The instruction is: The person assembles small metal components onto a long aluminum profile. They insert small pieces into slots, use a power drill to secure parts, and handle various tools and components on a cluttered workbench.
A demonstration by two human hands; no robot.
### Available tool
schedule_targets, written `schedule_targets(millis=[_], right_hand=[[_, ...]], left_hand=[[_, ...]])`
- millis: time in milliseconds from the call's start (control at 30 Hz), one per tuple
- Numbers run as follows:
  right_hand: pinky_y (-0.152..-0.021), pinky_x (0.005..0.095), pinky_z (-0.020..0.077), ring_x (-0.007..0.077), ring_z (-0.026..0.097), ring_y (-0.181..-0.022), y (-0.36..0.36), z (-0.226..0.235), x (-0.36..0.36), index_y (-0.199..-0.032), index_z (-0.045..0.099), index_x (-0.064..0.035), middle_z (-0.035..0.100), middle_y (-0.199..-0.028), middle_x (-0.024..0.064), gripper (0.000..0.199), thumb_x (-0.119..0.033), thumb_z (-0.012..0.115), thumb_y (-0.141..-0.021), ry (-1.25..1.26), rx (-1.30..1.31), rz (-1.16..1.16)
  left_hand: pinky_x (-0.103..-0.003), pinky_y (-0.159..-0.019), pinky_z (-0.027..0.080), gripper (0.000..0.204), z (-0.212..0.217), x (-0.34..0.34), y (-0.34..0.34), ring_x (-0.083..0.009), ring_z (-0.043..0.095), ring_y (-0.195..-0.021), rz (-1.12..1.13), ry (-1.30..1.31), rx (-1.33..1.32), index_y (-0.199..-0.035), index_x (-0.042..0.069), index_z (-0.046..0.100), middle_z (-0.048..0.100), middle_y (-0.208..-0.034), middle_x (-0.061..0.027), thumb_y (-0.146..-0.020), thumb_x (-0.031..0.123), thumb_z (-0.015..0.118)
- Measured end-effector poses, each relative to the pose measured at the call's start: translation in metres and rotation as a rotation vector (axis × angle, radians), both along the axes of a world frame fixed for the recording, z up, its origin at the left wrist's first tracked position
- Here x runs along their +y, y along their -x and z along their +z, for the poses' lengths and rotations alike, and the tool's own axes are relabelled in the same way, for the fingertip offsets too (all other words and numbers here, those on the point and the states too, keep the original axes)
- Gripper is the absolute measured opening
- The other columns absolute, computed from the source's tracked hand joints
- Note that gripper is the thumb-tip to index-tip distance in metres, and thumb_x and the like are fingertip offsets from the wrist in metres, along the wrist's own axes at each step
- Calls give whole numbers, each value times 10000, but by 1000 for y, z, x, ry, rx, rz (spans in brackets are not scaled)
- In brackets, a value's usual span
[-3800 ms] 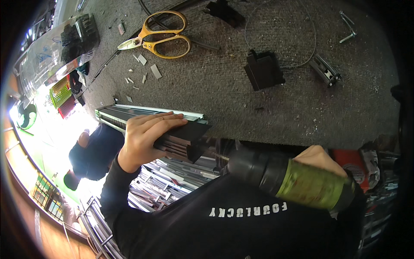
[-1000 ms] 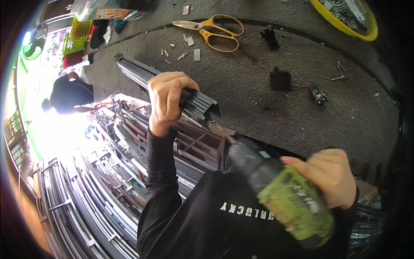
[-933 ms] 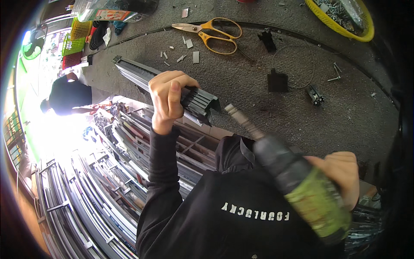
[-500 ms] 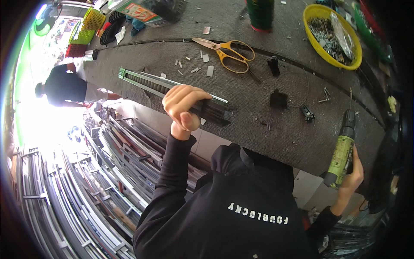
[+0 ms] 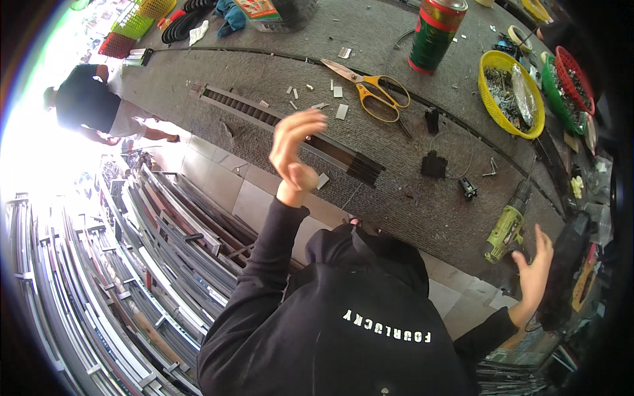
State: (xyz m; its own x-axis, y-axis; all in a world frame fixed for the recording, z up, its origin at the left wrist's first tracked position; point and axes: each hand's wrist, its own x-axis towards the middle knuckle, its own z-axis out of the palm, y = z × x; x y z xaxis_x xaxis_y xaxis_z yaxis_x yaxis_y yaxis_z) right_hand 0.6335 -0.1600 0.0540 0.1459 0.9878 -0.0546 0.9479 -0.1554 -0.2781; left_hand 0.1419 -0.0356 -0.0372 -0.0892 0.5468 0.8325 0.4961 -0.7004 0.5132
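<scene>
My left hand (image 5: 294, 153) is lifted off the bench with its fingers spread and holds nothing. Just behind it a long dark slotted metal profile (image 5: 232, 107) lies across the grey bench top (image 5: 396, 198). My right hand (image 5: 532, 263) is open at the bench's right end, empty, a little below a green cordless drill (image 5: 507, 226) that lies on the bench. Black sleeves cover both my arms.
Yellow-handled scissors (image 5: 370, 89), a red and green can (image 5: 436, 26), a yellow basket of screws (image 5: 512, 94), green and red baskets (image 5: 565, 78) and small black blocks (image 5: 434, 164) sit on the bench. Racks of metal profiles (image 5: 132, 257) fill the lower left. Another person (image 5: 84, 105) stands at far left.
My left hand has let go of the dark profile and risen open. My right hand has put the green drill down on the bench and come off it.
</scene>
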Motion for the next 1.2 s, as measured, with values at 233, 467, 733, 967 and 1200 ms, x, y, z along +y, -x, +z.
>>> schedule_targets(millis=[233,467,733,967,1200], right_hand=[[-1040,385,500,261,665,-1197,187,2,62,-1296,668,-39,700,-1265,145,489,-130,820,-840,-230,603,309],[-918,421,518,334,670,-1055,316,-54,84,-1330,633,-59,702,-1176,134,738,-188,929,-667,-590,302,559],[-867,443,530,348,679,-970,329,-65,91,-1228,652,-29,711,-1061,153,592,-105,887,-690,-433,254,517],[-1010,472,467,363,599,-1186,331,-58,77,-1405,540,-70,620,-1284,166,843,-170,923,-660,-426,95,497],[-1023,473,438,340,585,-1166,333,-85,71,-1399,561,-81,623,-1255,138,785,-357,883,-739,-665,116,449]], left_hand=[[-437,-1147,302,622,-22,-21,43,-263,466,-1364,524,189,-378,-1360,41,546,548,-1429,-137,-1092,526,263],[-458,-1153,303,613,-42,-62,35,-309,449,-1368,546,259,-324,-1353,0,543,518,-1438,-180,-1078,498,316],[-449,-1142,319,580,-49,-94,43,-309,468,-1345,555,293,-343,-1322,0,564,542,-1409,-184,-1063,459,321],[-489,-1153,310,555,-50,-94,59,-342,446,-1349,489,249,-328,-1310,5,575,529,-1410,-196,-1067,451,351],[-468,-1142,318,590,-54,-99,66,-327,475,-1333,521,288,-335,-1286,8,587,545,-1394,-194,-1053,491,341]])
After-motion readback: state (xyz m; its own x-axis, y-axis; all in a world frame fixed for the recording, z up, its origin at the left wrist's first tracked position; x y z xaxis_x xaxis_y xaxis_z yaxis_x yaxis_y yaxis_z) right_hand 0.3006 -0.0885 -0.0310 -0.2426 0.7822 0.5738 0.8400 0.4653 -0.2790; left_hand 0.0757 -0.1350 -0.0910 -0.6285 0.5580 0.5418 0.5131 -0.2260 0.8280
